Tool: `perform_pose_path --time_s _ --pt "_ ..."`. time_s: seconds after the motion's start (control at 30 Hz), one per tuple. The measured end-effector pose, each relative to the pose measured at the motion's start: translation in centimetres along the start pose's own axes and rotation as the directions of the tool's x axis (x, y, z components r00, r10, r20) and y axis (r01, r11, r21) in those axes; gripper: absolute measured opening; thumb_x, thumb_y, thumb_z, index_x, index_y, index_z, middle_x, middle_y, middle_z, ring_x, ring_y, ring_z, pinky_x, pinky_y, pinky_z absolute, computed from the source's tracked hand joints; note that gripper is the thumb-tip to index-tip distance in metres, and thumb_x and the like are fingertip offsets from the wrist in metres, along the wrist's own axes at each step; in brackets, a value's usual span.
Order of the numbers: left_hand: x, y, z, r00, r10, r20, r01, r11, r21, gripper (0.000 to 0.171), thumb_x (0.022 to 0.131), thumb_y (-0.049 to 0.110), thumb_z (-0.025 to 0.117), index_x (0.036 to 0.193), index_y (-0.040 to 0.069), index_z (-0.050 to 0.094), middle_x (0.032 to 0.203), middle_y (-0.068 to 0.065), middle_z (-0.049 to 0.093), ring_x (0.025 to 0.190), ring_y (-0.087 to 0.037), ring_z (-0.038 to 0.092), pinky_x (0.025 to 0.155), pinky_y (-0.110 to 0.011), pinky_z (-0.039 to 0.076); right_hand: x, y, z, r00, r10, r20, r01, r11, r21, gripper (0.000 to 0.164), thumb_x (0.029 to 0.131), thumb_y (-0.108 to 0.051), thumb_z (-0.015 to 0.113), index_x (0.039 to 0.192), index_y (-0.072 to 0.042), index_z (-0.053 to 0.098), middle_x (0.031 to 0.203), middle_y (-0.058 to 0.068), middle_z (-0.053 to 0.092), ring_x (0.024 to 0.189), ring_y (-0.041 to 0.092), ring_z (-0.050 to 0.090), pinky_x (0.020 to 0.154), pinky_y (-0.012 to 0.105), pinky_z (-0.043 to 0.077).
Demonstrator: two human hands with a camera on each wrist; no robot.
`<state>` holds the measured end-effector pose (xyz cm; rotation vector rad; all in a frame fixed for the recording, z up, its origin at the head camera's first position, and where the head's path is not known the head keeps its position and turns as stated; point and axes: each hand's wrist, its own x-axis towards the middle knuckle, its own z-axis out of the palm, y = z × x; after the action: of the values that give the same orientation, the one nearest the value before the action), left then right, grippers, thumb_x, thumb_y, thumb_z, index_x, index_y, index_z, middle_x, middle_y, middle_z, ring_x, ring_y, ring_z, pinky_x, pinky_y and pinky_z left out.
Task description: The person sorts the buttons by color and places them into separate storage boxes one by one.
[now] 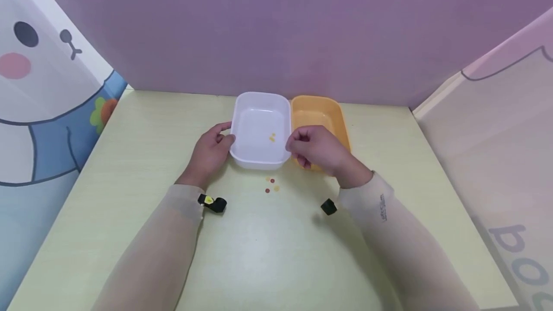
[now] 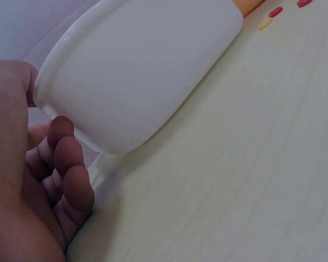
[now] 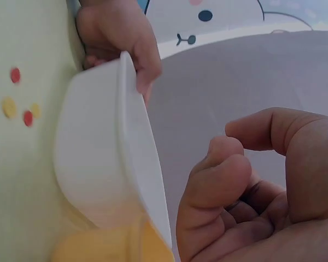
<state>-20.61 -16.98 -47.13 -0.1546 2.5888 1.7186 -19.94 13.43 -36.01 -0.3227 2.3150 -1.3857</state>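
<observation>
Evidently gripping the left side of the white box with the left hand; probably best holding it level, avoiding shifting the yellow bits inside, lying just left of the right hand. Holding right fingers curled over the orange box, not showing whether pinching anything. Facing red and yellow discs lying nearer than both boxes.

Booth-like indoor nook, wider premises not identifiable, pale wood-grain table enclosed on three sides, plain purple backdrop behind, cartoon-printed panel at left, pale panel with letters at right.
</observation>
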Motion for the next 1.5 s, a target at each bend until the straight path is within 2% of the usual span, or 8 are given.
perform_pose_path --time_s 0.17,0.4,0.67,0.83,1.07,1.3,1.5 --pt "-0.2 -0.1 -0.2 1.000 -0.007 -0.001 0.007 1.000 -0.005 0.051 0.112 0.042 0.059 0.163 0.032 0.059 0.094 -0.005 0.062 0.084 -0.026 0.058 0.081 -0.039 0.049 -1.3 1.0 1.3 0.999 -0.002 0.033 0.002 1.000 -0.020 0.011 0.104 -0.015 0.071 0.100 -0.006 0.076 0.080 0.008 0.065 0.066 0.022 0.058 0.059 0.031 0.056" --pt "-0.4 0.1 -0.3 1.000 -0.007 0.000 0.007 1.000 -0.007 0.053 0.112 0.041 0.059 0.163 0.028 0.059 0.096 -0.007 0.062 0.086 -0.026 0.058 0.083 -0.039 0.049 -2.4 3.0 3.0 0.998 -0.008 0.060 0.011 0.998 -0.061 0.010 0.103 -0.018 0.076 0.101 -0.009 0.078 0.080 0.006 0.065 0.063 0.021 0.058 0.058 0.030 0.055" --pt "-0.1 -0.3 -0.3 1.000 -0.017 -0.009 0.017 1.000 -0.004 0.053 0.112 0.042 0.059 0.163 0.030 0.059 0.096 -0.006 0.064 0.086 -0.026 0.060 0.084 -0.038 0.050 -2.2 5.4 4.9 0.997 -0.003 0.072 0.011 0.994 -0.112 0.007 0.103 -0.017 0.076 0.098 -0.015 0.080 0.072 0.000 0.063 0.058 0.016 0.055 0.056 0.027 0.047" --pt "0.1 -0.5 -0.2 1.000 -0.015 -0.012 0.015 1.000 0.004 0.053 0.111 0.041 0.059 0.163 0.030 0.060 0.096 -0.005 0.067 0.084 -0.025 0.062 0.082 -0.038 0.051 -1.8 6.3 5.7 0.998 0.031 0.056 -0.022 0.988 -0.155 0.003 0.103 -0.018 0.080 0.102 -0.016 0.082 0.079 -0.001 0.069 0.058 0.014 0.055 0.055 0.028 0.047" --pt "0.0 -0.4 -0.3 1.000 -0.023 -0.003 0.023 1.000 0.000 0.053 0.111 0.042 0.059 0.163 0.031 0.059 0.097 -0.006 0.068 0.085 -0.025 0.063 0.083 -0.038 0.051 -1.6 7.2 6.3 0.999 -0.005 0.034 0.013 0.976 -0.219 0.007 0.100 -0.016 0.082 0.104 -0.021 0.084 0.085 -0.002 0.071 0.069 0.013 0.059 0.062 0.024 0.048" --pt "0.2 -0.5 -0.2 1.000 -0.020 -0.006 0.020 1.000 0.000 0.053 0.111 0.041 0.058 0.163 0.031 0.059 0.096 -0.005 0.067 0.084 -0.025 0.062 0.084 -0.039 0.051 -1.5 7.1 6.5 0.999 -0.026 0.024 0.032 0.958 -0.284 0.014 0.098 -0.014 0.082 0.106 -0.024 0.086 0.088 -0.003 0.072 0.085 0.017 0.062 0.070 0.027 0.050" --pt "0.1 -0.5 -0.4 1.000 -0.021 -0.003 0.021 1.000 0.009 0.053 0.112 0.042 0.058 0.163 0.031 0.059 0.097 -0.006 0.066 0.085 -0.026 0.062 0.084 -0.039 0.051 -1.3 7.3 6.8 0.999 -0.031 0.019 0.036 0.944 -0.329 0.016 0.097 -0.013 0.082 0.104 -0.027 0.087 0.087 -0.004 0.072 0.086 0.017 0.063 0.073 0.030 0.052"
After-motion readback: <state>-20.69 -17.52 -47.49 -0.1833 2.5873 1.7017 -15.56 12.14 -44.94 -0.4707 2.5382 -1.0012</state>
